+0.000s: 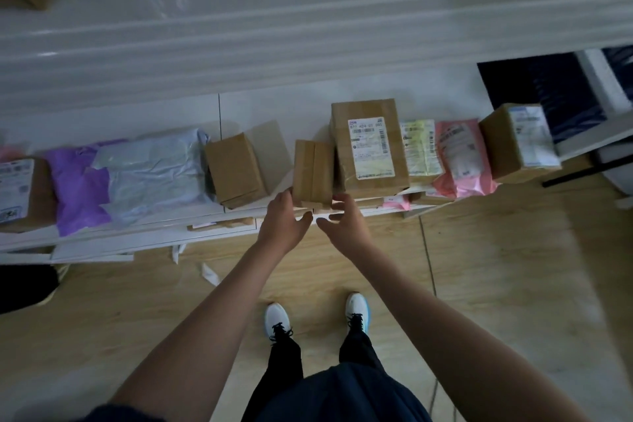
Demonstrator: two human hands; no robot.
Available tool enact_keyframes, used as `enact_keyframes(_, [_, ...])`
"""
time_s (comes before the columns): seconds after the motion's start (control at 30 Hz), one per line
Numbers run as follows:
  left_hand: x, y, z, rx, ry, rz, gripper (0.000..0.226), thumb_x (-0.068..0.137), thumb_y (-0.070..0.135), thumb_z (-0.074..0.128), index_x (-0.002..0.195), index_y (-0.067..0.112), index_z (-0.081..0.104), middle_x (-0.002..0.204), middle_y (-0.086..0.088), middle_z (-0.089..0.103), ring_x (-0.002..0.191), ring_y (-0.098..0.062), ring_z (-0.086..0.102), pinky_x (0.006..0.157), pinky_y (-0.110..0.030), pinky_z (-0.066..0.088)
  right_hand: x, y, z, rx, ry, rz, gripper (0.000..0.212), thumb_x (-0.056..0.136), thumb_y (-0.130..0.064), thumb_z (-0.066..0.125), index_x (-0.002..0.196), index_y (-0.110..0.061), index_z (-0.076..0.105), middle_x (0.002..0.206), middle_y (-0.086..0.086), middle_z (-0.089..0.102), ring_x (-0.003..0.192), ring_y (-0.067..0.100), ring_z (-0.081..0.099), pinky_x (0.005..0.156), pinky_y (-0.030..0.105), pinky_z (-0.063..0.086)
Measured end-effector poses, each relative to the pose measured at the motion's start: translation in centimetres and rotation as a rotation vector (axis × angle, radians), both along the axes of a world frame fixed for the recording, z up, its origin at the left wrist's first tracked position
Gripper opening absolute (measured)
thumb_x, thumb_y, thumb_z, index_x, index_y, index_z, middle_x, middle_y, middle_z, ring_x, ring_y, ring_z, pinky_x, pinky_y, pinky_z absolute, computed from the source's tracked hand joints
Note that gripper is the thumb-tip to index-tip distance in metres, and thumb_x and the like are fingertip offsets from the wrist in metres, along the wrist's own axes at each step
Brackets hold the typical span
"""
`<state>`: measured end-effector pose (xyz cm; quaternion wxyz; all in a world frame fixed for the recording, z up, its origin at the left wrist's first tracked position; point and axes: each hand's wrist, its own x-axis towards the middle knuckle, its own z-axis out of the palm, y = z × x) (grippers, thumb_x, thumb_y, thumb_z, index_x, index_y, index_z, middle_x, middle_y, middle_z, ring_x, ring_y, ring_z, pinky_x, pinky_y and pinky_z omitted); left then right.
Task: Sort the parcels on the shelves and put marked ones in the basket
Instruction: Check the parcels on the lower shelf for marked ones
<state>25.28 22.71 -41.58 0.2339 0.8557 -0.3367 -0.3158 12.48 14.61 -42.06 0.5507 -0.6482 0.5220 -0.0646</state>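
Two bare forearms reach forward from the bottom edge, over dark trousers and white shoes (357, 312) on a wooden floor (496, 284). Left hand (283, 223) and right hand (346, 221) flank the near end of a small taped cardboard box (313, 171) at the front lip of the white shelf (239, 106). Left grip: fingertips touch the box's near-left corner, thumb spread away, hand open. Right grip: fingers curled toward the near-right corner, thumb loose below; whether it touches cannot be told. The box is not lifted; it sits on the shelf.

Just right of the grips, touching the small box, a larger labelled box (370, 147). Farther right: a yellow-labelled parcel (419, 147), a pink mailer (462, 158), another labelled box (519, 142). Left of the grips: a plain brown box (235, 169), apart from the small one, then a grey mailer (154, 171), a purple mailer (77, 181).
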Motion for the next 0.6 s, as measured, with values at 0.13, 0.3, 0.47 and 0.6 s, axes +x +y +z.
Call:
enact_keyframes(0.13, [-0.2, 0.8, 0.8, 0.019, -0.145, -0.054, 0.065, 0.093, 0.033, 0.064, 0.148, 0.014, 0.036, 0.138, -0.007, 0.051, 0.126, -0.028, 0.048, 0.092, -0.046, 0.051, 0.1, -0.6, -2.0, 0.119, 0.078, -0.072, 0.054, 0.084, -0.015, 0.076, 0.132, -0.009, 0.052, 0.122, 0.006, 0.061, 0.098, 0.019, 0.064, 0.078, 0.030, 0.048])
enact_keyframes(0.3, [-0.3, 1.5, 2.5, -0.051, -0.337, -0.282, 0.067, 0.093, 0.026, 0.062, 0.152, 0.011, 0.033, 0.144, -0.011, 0.045, 0.124, -0.030, 0.050, 0.087, -0.043, 0.053, 0.8, -0.2, -4.2, 0.382, 0.033, -0.134, 0.054, 0.081, -0.012, 0.079, 0.130, -0.006, 0.056, 0.112, 0.005, 0.064, 0.088, 0.018, 0.058, 0.075, 0.033, 0.045])
enact_keyframes(0.47, [-0.6, 1.2, 2.6, 0.030, -0.474, -0.362, 0.061, 0.095, 0.031, 0.060, 0.148, 0.012, 0.039, 0.155, -0.012, 0.033, 0.134, -0.031, 0.043, 0.095, -0.042, 0.050, 1.6, -1.2, -3.2, 0.507, -0.154, -0.180, 0.025, 0.080, -0.008, 0.073, 0.101, -0.021, 0.068, 0.100, 0.002, 0.068, 0.095, 0.018, 0.061, 0.085, 0.038, 0.051])
enact_keyframes(0.6, [-0.7, 1.8, 2.1, 0.076, -0.477, -0.318, 0.066, 0.096, 0.030, 0.059, 0.153, 0.014, 0.030, 0.159, -0.012, 0.027, 0.140, -0.031, 0.036, 0.099, -0.042, 0.050, 1.9, -2.1, -2.7, 0.544, -0.207, -0.211, 0.019, 0.077, -0.010, 0.072, 0.092, -0.022, 0.069, 0.099, 0.006, 0.071, 0.098, 0.021, 0.062, 0.085, 0.038, 0.051])
